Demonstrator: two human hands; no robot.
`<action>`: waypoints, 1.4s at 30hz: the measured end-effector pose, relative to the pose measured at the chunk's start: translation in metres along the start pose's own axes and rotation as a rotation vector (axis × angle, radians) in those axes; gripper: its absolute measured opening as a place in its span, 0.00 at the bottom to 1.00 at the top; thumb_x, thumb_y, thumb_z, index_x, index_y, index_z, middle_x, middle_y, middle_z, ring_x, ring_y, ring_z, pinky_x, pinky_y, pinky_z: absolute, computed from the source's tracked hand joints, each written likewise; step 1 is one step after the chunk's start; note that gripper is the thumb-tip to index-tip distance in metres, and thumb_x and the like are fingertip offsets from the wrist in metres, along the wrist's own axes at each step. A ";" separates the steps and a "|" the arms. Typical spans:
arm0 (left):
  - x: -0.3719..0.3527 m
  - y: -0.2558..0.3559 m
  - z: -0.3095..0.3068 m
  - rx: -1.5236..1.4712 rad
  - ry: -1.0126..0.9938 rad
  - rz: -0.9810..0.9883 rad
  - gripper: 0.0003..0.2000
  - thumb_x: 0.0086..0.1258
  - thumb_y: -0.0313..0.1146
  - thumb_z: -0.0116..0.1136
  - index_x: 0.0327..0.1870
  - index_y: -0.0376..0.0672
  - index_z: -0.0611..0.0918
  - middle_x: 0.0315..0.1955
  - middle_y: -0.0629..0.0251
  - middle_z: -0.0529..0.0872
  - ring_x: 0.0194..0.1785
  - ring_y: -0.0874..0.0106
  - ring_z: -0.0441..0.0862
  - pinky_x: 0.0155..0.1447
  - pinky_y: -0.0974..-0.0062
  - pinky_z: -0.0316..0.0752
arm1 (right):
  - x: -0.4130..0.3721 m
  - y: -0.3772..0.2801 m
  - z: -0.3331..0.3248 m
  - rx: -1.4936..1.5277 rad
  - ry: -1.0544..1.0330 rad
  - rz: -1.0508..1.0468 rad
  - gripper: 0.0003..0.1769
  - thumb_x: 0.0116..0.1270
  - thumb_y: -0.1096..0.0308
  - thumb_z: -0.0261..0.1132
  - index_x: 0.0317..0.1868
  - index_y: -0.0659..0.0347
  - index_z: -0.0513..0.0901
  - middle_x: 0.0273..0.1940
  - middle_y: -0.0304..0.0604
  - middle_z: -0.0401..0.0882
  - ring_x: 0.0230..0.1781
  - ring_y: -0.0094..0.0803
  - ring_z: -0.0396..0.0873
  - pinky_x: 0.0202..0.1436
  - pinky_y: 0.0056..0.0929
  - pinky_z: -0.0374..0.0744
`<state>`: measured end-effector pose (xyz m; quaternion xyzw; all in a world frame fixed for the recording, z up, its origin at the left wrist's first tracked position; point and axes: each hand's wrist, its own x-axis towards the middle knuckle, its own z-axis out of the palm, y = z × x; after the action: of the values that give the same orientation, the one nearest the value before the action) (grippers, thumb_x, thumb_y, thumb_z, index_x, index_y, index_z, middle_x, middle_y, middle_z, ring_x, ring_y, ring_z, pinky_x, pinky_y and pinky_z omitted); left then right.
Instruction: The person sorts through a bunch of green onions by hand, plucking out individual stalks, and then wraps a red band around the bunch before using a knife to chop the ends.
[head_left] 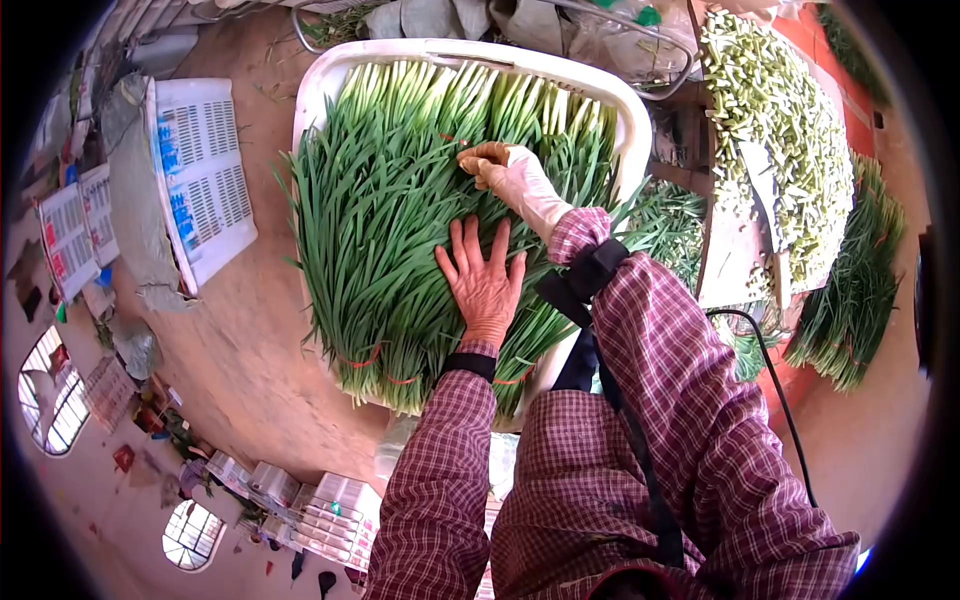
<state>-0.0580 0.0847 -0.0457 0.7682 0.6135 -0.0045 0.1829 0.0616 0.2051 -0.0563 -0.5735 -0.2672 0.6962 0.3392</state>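
Bunches of garlic chives (380, 210) fill a white plastic basket (318, 85), their pale stem ends along the far rim and more cut ends at the near side. My left hand (483, 280), bare, lies flat on the green leaves with its fingers spread. Just beyond it, my right hand (515, 180) wears a pale glove, its fingers pinched together low over the leaves. A bit of red shows beside those fingertips; what they hold, if anything, is hidden. Red bands (360, 358) circle some bunches at the near side.
To the right, a board carries a heap of chopped stem pieces (770, 110) and a knife (765, 200). More banded chives (850, 290) lie beyond it. A white crate (205, 180) stands on the left floor, and stacked crates (335, 515) are lower left.
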 end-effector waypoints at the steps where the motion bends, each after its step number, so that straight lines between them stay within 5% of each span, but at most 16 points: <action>1: 0.000 0.000 0.001 0.000 -0.001 0.002 0.25 0.69 0.48 0.55 0.66 0.56 0.72 0.70 0.55 0.61 0.77 0.52 0.49 0.74 0.39 0.39 | 0.002 0.002 0.003 -0.004 0.003 0.004 0.12 0.72 0.72 0.59 0.51 0.68 0.83 0.43 0.39 0.85 0.41 0.22 0.79 0.47 0.22 0.79; 9: -0.002 -0.002 -0.002 -0.059 -0.032 0.003 0.26 0.67 0.47 0.58 0.67 0.58 0.71 0.71 0.53 0.61 0.78 0.50 0.48 0.75 0.40 0.38 | 0.019 0.025 0.029 -0.122 0.116 -0.113 0.10 0.70 0.75 0.58 0.44 0.67 0.85 0.40 0.40 0.86 0.36 0.23 0.80 0.40 0.23 0.79; 13: -0.001 -0.001 0.000 -0.053 0.004 -0.007 0.26 0.68 0.47 0.57 0.68 0.58 0.71 0.71 0.53 0.61 0.78 0.52 0.47 0.75 0.41 0.36 | 0.027 0.008 0.017 0.313 0.450 -0.018 0.09 0.70 0.74 0.58 0.41 0.65 0.86 0.35 0.36 0.86 0.31 0.22 0.78 0.40 0.21 0.78; 15: 0.000 -0.001 0.000 -0.007 -0.003 -0.002 0.26 0.69 0.48 0.57 0.68 0.58 0.71 0.71 0.54 0.61 0.78 0.52 0.48 0.75 0.41 0.36 | 0.015 -0.010 -0.008 0.441 0.447 -0.140 0.10 0.73 0.69 0.58 0.43 0.64 0.85 0.31 0.33 0.82 0.29 0.19 0.74 0.38 0.21 0.76; 19: 0.002 0.002 -0.004 0.022 0.013 -0.006 0.28 0.66 0.47 0.61 0.67 0.56 0.72 0.68 0.56 0.63 0.76 0.53 0.52 0.74 0.41 0.43 | -0.068 -0.044 -0.058 0.123 0.003 -0.318 0.16 0.76 0.60 0.56 0.49 0.65 0.83 0.33 0.33 0.80 0.27 0.18 0.71 0.34 0.19 0.74; 23: 0.014 -0.001 -0.015 0.033 0.134 0.007 0.33 0.60 0.46 0.66 0.68 0.53 0.70 0.64 0.60 0.67 0.72 0.56 0.59 0.72 0.46 0.52 | -0.187 -0.017 -0.115 -0.353 -0.645 0.083 0.20 0.72 0.52 0.60 0.51 0.58 0.84 0.39 0.44 0.87 0.37 0.29 0.84 0.38 0.26 0.82; 25: 0.027 -0.014 -0.029 0.031 0.132 -0.029 0.30 0.55 0.43 0.69 0.61 0.52 0.75 0.59 0.62 0.74 0.67 0.60 0.67 0.68 0.52 0.58 | -0.236 -0.007 -0.115 -0.924 -0.627 0.364 0.23 0.68 0.47 0.62 0.52 0.55 0.85 0.38 0.48 0.87 0.40 0.37 0.86 0.41 0.34 0.83; 28: 0.049 -0.039 -0.051 0.009 0.162 -0.053 0.22 0.49 0.28 0.70 0.48 0.46 0.80 0.42 0.68 0.81 0.52 0.66 0.76 0.57 0.60 0.70 | -0.278 0.036 -0.128 -1.261 -0.483 0.349 0.26 0.63 0.50 0.65 0.56 0.57 0.82 0.35 0.50 0.86 0.38 0.45 0.85 0.41 0.42 0.81; 29: 0.057 -0.045 -0.059 -0.143 0.235 -0.072 0.18 0.50 0.20 0.65 0.45 0.41 0.81 0.37 0.64 0.82 0.45 0.67 0.80 0.51 0.64 0.75 | -0.278 0.040 -0.127 -1.254 -0.483 0.346 0.26 0.63 0.50 0.65 0.56 0.57 0.82 0.35 0.50 0.86 0.38 0.45 0.85 0.41 0.42 0.81; 33: 0.072 -0.087 -0.054 -0.765 0.353 -0.302 0.09 0.59 0.16 0.59 0.40 0.34 0.80 0.31 0.65 0.83 0.33 0.77 0.80 0.42 0.77 0.76 | -0.269 0.042 -0.109 -0.952 -0.159 0.178 0.20 0.62 0.56 0.67 0.51 0.58 0.84 0.37 0.50 0.85 0.39 0.47 0.84 0.43 0.41 0.81; 35: 0.074 -0.095 -0.060 -0.882 0.350 -0.347 0.06 0.64 0.17 0.59 0.40 0.33 0.79 0.32 0.67 0.84 0.33 0.78 0.81 0.42 0.79 0.76 | -0.254 0.051 -0.098 -0.917 -0.072 0.084 0.19 0.61 0.58 0.67 0.50 0.57 0.83 0.34 0.51 0.83 0.36 0.48 0.83 0.39 0.43 0.80; 37: 0.072 -0.098 -0.068 -0.992 0.336 -0.356 0.05 0.65 0.18 0.59 0.41 0.33 0.80 0.35 0.66 0.85 0.34 0.75 0.82 0.44 0.78 0.77 | -0.243 0.043 -0.086 -0.817 -0.093 0.054 0.18 0.67 0.69 0.63 0.57 0.60 0.80 0.36 0.48 0.85 0.35 0.36 0.85 0.39 0.29 0.81; 42: 0.069 -0.121 -0.097 -1.237 0.504 -0.560 0.10 0.67 0.21 0.60 0.48 0.34 0.80 0.38 0.63 0.83 0.38 0.70 0.83 0.44 0.74 0.77 | -0.249 0.041 -0.077 -0.778 -0.060 0.056 0.16 0.67 0.67 0.65 0.53 0.61 0.82 0.37 0.49 0.84 0.34 0.38 0.84 0.37 0.31 0.81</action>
<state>-0.1767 0.1993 -0.0046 0.3157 0.7010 0.4740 0.4292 0.1585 -0.0154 0.0505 -0.6456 -0.5052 0.5684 0.0696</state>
